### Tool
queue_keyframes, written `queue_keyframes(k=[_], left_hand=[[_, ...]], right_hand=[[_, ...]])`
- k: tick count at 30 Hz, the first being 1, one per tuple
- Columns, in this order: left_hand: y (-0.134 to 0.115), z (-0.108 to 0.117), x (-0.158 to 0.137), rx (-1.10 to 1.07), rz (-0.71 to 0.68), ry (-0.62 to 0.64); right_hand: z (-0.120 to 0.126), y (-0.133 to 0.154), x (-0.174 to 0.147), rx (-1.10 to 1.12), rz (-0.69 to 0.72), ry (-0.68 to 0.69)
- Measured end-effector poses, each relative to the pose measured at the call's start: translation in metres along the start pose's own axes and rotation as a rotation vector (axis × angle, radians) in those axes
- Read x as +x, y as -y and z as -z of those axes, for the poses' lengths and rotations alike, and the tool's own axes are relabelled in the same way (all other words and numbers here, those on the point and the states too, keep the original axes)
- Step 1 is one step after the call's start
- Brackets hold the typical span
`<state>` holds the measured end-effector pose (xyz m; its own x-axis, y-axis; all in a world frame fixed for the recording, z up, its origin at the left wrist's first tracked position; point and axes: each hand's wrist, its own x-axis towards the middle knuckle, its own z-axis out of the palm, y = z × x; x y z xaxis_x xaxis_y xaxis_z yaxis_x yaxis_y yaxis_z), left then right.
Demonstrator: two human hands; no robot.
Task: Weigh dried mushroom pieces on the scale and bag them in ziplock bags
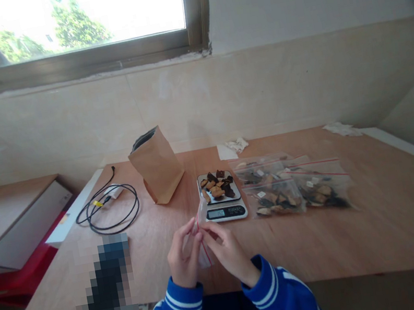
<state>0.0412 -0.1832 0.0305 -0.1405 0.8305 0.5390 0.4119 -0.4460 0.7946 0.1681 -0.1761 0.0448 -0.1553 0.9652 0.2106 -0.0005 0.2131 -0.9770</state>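
Observation:
Between my two hands is a clear zip bag with a red seal line, held upright over the table's front part. My left hand pinches it from the left side, and my right hand pinches its red-lined edge from the right. Just beyond the bag stands a white kitchen scale with a small display; its digits are too small to read surely. On the scale's pan lies a heap of dried brown and black slices.
Several filled zip bags lie right of the scale. A brown paper bag stands open behind, left of it. A coiled black cable and a blurred-out dark object lie at left. Crumpled white tissue rests by the wall.

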Motion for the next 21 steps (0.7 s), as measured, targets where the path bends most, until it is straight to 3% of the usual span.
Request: queue_keyframes(k=[3,8,10,12,14,18,21], left_hand=[[0.003,0.002,0.002,0.017,-0.013,-0.051],[0.01,0.011,0.015,0.072,0.038,-0.311],[0.011,0.014,0.022,0.055,0.04,-0.329],[0.011,0.014,0.031,0.028,0.006,-0.307],[0.012,0.013,0.041,0.009,-0.032,-0.296],[0.019,0.0,0.064,0.045,-0.053,-0.304],[0.032,-0.018,0.08,0.054,-0.035,-0.344]], right_hand=[[0.004,-0.003,-0.001,-0.013,-0.026,-0.006],[0.018,-0.017,0.004,0.041,-0.165,-0.241],[0.025,-0.021,0.006,0.016,-0.172,-0.193],[0.033,-0.022,0.01,-0.04,-0.122,-0.078],[0.045,-0.023,0.016,-0.133,-0.025,-0.058],[0.081,-0.037,0.043,-0.456,0.21,-0.317],[0.109,-0.056,0.071,-0.639,0.305,-0.373]])
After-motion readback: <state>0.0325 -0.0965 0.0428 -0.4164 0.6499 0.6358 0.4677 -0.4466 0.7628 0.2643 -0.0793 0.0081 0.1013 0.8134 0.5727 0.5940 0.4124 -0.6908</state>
